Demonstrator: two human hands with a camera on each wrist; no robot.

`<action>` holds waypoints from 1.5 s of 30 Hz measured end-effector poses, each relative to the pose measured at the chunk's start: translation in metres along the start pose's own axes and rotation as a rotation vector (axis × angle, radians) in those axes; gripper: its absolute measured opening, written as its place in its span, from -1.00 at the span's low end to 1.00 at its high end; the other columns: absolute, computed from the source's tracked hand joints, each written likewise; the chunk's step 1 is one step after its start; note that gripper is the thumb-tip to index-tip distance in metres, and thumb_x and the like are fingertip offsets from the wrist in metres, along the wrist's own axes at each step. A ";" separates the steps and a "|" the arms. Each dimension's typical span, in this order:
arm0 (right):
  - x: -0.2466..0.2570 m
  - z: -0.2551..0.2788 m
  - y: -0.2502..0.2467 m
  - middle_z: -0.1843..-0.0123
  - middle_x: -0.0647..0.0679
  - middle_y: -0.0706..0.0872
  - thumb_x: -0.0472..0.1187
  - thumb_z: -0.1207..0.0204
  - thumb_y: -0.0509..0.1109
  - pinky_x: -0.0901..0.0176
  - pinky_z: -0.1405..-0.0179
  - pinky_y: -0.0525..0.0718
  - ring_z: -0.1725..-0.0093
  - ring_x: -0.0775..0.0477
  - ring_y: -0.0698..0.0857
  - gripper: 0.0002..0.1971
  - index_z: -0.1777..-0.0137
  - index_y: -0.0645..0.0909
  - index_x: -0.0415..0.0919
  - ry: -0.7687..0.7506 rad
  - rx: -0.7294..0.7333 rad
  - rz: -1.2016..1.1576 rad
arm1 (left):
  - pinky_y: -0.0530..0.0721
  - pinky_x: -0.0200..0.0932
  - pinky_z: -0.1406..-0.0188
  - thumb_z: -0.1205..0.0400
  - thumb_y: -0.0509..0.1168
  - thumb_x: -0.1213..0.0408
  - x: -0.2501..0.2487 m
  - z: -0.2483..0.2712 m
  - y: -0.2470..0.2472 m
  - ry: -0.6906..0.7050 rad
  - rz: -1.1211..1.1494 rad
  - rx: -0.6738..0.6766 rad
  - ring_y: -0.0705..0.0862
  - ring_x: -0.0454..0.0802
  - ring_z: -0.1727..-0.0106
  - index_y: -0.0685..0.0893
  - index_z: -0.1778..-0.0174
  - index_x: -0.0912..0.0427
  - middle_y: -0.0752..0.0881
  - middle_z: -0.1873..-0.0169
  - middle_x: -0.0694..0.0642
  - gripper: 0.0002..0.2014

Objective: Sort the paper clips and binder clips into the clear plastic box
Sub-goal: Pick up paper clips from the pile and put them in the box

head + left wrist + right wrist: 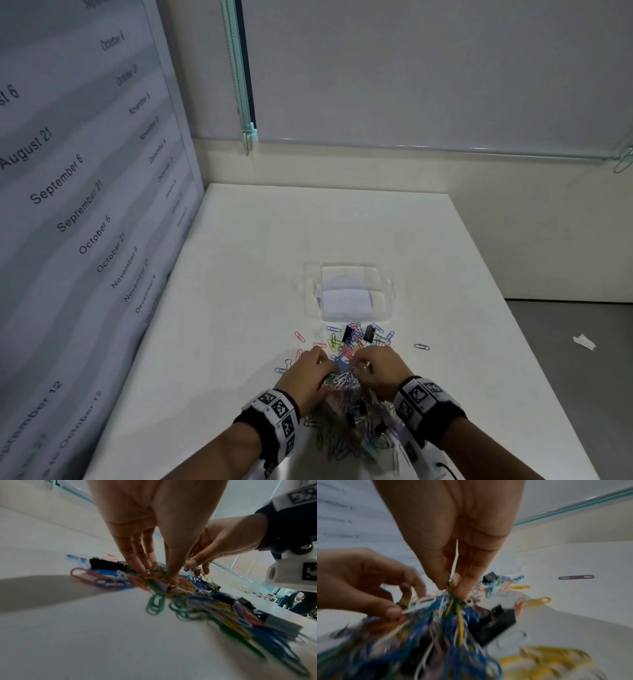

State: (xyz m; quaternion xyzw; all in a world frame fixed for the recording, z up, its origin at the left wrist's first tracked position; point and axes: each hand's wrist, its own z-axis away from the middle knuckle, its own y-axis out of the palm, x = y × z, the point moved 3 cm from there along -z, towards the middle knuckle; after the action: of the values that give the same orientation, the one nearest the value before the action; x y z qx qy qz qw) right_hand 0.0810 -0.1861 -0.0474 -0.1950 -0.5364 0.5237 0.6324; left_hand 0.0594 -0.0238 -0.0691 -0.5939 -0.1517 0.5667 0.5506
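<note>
A tangled heap of coloured paper clips (346, 380) with black binder clips (368, 332) mixed in lies on the white table, just in front of the clear plastic box (346, 291). Both hands are in the heap. My left hand (313, 368) has its fingertips (169, 573) dug into the clips and pinches some of them. My right hand (375, 366) pinches a bunch of clips (452, 588) between thumb and fingers; the strands hang down from it. More binder clips (494, 622) lie under the lifted tangle.
Loose clips are scattered around the heap, one purple clip (422, 346) apart at the right. A crumpled white scrap (584, 342) lies on the grey floor beyond the table's right edge. A wall with printed dates (68, 192) borders the table's left side.
</note>
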 end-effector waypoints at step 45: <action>-0.037 -0.004 -0.040 0.05 -0.03 0.72 -0.26 -0.37 0.45 0.50 0.23 0.47 0.25 0.23 0.56 -0.83 0.05 0.70 -0.06 0.094 -0.014 -0.088 | 0.69 -0.23 0.19 -0.58 0.24 0.37 -0.005 -0.038 -0.045 -0.232 0.402 0.002 0.60 -0.13 0.23 0.71 -0.03 0.15 0.69 0.06 0.07 -0.82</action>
State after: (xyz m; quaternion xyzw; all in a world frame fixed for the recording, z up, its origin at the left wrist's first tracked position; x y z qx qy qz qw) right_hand 0.1068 -0.2321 -0.0343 -0.2002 -0.5177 0.4818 0.6780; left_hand 0.1091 -0.0306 -0.0386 -0.5425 -0.0921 0.7296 0.4061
